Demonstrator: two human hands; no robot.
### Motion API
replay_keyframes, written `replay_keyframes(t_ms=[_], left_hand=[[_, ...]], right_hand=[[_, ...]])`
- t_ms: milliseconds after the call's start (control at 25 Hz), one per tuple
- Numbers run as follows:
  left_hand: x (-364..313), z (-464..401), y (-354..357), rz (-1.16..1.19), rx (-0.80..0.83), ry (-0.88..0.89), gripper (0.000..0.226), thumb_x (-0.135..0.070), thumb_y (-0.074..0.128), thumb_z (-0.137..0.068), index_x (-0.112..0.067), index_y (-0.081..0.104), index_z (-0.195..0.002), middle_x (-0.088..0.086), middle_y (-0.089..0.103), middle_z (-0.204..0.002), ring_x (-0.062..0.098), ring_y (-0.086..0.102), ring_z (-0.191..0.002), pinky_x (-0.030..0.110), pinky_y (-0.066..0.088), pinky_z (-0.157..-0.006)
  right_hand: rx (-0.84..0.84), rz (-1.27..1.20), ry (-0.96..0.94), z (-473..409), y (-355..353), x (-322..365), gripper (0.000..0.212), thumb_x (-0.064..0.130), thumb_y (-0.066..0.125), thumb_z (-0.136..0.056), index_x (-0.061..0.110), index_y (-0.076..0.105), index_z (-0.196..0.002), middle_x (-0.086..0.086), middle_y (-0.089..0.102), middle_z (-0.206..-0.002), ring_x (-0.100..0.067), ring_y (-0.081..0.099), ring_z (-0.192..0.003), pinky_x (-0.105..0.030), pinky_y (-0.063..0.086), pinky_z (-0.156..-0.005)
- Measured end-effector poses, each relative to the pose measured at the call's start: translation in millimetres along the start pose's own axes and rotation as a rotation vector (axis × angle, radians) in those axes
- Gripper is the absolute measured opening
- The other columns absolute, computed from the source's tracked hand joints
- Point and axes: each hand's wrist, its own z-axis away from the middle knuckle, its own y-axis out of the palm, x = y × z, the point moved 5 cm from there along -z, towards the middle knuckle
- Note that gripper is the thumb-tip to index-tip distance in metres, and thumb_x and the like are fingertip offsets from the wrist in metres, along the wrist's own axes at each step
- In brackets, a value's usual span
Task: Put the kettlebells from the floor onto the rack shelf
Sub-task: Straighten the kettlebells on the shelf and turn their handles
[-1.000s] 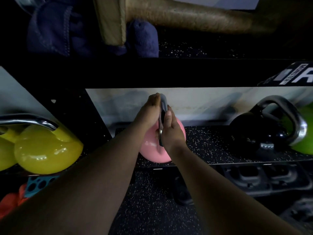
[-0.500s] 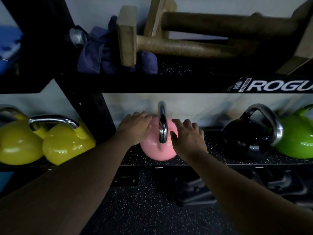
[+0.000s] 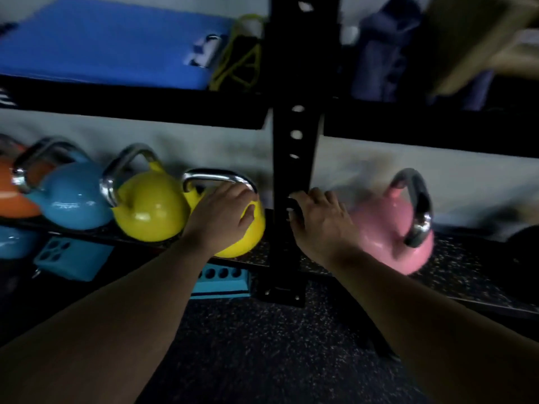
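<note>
The pink kettlebell (image 3: 388,228) stands on the low rack shelf (image 3: 466,266) at the right, its steel handle turned toward me. My right hand (image 3: 320,220) is off it, fingers spread against the black upright post (image 3: 294,141). My left hand (image 3: 221,217) lies on a yellow kettlebell (image 3: 253,240) left of the post, fingertips at the right end of its handle, not wrapped around it. On the same shelf further left stand another yellow kettlebell (image 3: 151,211), a blue one (image 3: 73,199) and an orange one (image 3: 11,196).
A blue mat (image 3: 102,39) and yellow bands (image 3: 239,62) lie on the upper shelf, with dark cloth (image 3: 385,53) and a wooden block (image 3: 472,39) to the right. Teal foam blocks (image 3: 221,281) sit under the low shelf. Speckled black rubber floor (image 3: 262,360) lies below.
Both hands have let go of the pink kettlebell, which now rests on the shelf. My view and hands have swung left; the left hand has reached the yellow kettlebell.
</note>
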Motion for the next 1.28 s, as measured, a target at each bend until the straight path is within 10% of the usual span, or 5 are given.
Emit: replay_keyframes(t_ms=[360,600,1000,1200,1280], left_hand=[[143.1,1.8,27.2,0.495,-0.08,-0.552,0.051,-0.051,0.038,-0.097,-0.015,0.045,-0.133,0.013,0.048,-0.135,0.035,0.053,-0.118,0.043,0.048,-0.09],[119.6,2.5,76.3,1.049,-0.019,-1.04,0.084,-0.068,0.026,-0.092,-0.022,-0.006,-0.156,0.018,0.009,-0.163,0.041,0.027,-0.143,0.046,0.034,-0.104],[125.2,-29.3,93.0,1.213,-0.045,-0.802,0.066,-0.061,0.031,-0.096,-0.023,0.026,-0.15,0.011,0.032,-0.156,0.031,0.038,-0.136,0.048,0.035,-0.109],[145.1,-61.4,105.2,1.405,0.131,-0.769,0.058,-0.05,0.03,-0.102,-0.012,0.044,-0.143,0.015,0.052,-0.142,0.024,0.053,-0.126,0.036,0.041,-0.108],[145.0,-63.5,109.5,1.415,0.163,-0.718,0.064,-0.055,0.03,-0.1,-0.009,0.046,-0.141,0.021,0.052,-0.141,0.029,0.054,-0.126,0.04,0.042,-0.108]], right_hand=[[0.035,0.025,0.039,-119.6,68.1,100.4,0.05,0.046,0.043,-0.096,0.013,0.043,-0.134,-0.017,0.047,-0.125,-0.038,0.044,-0.116,-0.047,0.045,-0.089],[0.154,-0.293,0.215,-139.1,96.5,87.8,0.057,0.054,0.048,-0.094,0.012,0.044,-0.131,-0.022,0.055,-0.122,-0.04,0.051,-0.114,-0.044,0.046,-0.09],[0.136,-1.014,0.49,-117.5,95.9,78.5,0.035,0.047,0.054,-0.095,0.028,0.059,-0.123,-0.004,0.065,-0.082,-0.018,0.064,-0.06,-0.031,0.05,-0.054],[-0.024,-1.024,0.579,-119.7,119.0,119.6,0.041,0.047,0.042,-0.098,0.031,0.049,-0.136,-0.011,0.067,-0.116,-0.035,0.064,-0.105,-0.051,0.054,-0.088],[-0.052,-1.104,0.636,-118.3,125.7,122.3,0.036,0.046,0.043,-0.097,0.034,0.051,-0.13,-0.01,0.068,-0.096,-0.034,0.067,-0.087,-0.048,0.057,-0.075]])
